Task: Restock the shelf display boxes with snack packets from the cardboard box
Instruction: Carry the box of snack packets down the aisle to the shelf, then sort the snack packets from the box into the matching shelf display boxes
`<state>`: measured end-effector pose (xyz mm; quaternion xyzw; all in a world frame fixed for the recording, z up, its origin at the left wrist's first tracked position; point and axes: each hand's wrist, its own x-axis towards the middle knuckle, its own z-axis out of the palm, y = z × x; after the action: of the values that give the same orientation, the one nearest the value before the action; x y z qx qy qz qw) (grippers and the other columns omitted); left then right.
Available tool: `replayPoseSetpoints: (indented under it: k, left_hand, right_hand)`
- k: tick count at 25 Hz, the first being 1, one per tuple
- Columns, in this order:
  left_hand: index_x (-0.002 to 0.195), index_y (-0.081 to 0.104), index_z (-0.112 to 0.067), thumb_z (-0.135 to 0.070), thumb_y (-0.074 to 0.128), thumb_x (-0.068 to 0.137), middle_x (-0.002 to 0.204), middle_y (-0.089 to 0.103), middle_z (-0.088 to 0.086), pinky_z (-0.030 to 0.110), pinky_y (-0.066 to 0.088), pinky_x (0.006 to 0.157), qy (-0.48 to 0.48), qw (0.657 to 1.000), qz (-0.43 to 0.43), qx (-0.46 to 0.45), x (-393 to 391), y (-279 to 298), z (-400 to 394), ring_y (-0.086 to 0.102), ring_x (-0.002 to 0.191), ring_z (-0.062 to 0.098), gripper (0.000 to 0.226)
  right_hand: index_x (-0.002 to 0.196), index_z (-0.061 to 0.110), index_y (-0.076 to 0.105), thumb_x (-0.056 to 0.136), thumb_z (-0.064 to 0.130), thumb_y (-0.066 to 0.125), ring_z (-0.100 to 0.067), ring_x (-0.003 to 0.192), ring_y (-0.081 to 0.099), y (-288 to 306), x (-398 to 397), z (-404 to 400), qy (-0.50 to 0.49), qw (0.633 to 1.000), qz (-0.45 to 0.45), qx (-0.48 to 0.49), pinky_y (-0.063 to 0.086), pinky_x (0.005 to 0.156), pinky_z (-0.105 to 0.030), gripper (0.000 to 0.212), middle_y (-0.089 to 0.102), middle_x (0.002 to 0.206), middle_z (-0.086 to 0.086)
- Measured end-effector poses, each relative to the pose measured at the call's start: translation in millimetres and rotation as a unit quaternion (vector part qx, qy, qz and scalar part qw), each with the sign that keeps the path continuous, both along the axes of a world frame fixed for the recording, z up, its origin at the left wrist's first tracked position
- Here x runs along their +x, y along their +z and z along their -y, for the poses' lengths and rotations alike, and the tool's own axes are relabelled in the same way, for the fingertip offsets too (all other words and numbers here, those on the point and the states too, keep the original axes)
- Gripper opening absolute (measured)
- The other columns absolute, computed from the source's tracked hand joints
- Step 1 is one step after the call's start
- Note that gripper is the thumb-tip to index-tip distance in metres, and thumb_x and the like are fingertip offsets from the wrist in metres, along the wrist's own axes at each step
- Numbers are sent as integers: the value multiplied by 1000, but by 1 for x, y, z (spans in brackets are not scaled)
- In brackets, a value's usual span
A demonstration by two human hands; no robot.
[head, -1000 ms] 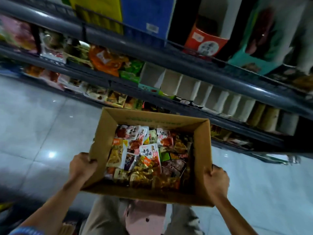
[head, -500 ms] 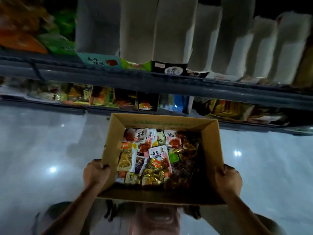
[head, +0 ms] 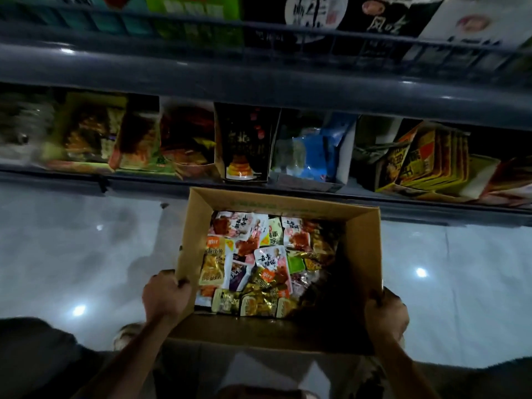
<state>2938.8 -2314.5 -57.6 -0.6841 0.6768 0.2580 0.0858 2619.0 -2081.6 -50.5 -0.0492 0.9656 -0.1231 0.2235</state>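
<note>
Closer now, the cardboard box (head: 364,254) drops toward the lower shelf (head: 259,90) and the display boxes (head: 244,145) fill the view above it. Left hand (head: 165,295) clamps the near left wall, right hand (head: 387,312) clamps the near right corner, both wrapped tight on the cardboard. Snack packets (head: 267,263) lie heaped inside, over the shiny floor (head: 72,249).
</note>
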Motion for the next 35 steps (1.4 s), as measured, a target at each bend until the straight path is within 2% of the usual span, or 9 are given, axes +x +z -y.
replayPoseSetpoints:
  k: [4,10,16,20,23,26,29,33,35]
  left_hand:
    - [67,63,-4,-21,73,83,61,60,8,29,46,54,-10,1000,-8,-5,-1,-5,4,55,54,22,25]
    - [94,64,2,-23,73,84,79,58,9,30,42,61,-50,998,18,-35,-3,-6,6,53,71,24,29]
    - [105,55,-15,-26,66,90,98,61,5,31,43,72,-45,998,-37,2,-12,46,-22,53,84,19,22]
    - [127,60,-20,-24,63,91,116,68,8,32,50,77,-226,973,-14,-49,-19,86,-49,62,94,22,36]
    - [138,54,-26,-21,61,91,108,68,5,30,52,77,-266,961,-54,-46,-18,85,-56,63,89,19,48]
    - [138,54,-22,-16,59,91,103,64,2,33,56,79,-300,954,-8,-13,-19,64,-57,63,90,20,48]
    - [145,48,-21,-14,59,89,133,61,9,35,54,79,-273,961,-31,32,-37,50,-48,65,105,31,58]
    - [146,47,-20,-10,59,90,132,61,13,30,44,55,-310,945,-28,98,-80,12,-36,65,105,33,58]
    - [145,48,-17,-7,56,92,137,58,9,36,47,62,-322,939,-15,119,-96,-5,-33,63,111,33,54]
  right_hand:
    - [92,-3,68,84,15,59,-32,65,56,-14,-2,5,-17,999,-36,-2,48,68,-37,21,59,72,-18]
    - [108,-3,65,92,22,55,-46,99,64,-25,0,40,-143,986,-84,-17,49,86,-48,31,66,106,-28]
    - [127,6,49,89,22,57,-40,114,54,1,17,38,-90,994,-21,-66,41,97,-46,42,56,126,-20]
    - [138,7,40,89,21,59,-39,122,46,25,33,19,10,994,-19,-103,41,99,-46,55,44,140,-16]
    - [131,9,50,87,18,56,-38,120,45,29,37,11,104,987,-39,-120,42,98,-45,45,47,136,-16]
    - [121,18,60,86,18,59,-33,118,51,16,41,9,206,972,-42,-104,44,100,-41,35,60,124,-9]
    - [118,22,63,87,24,64,-27,108,62,-2,42,1,249,964,24,-93,50,92,-34,31,67,115,-2]
    - [115,13,65,91,15,63,-16,94,64,-28,42,22,281,946,123,-107,42,71,-18,24,68,104,-1]
    - [113,15,64,90,13,66,-9,87,62,-48,51,43,265,935,212,-104,47,65,-13,24,68,103,1]
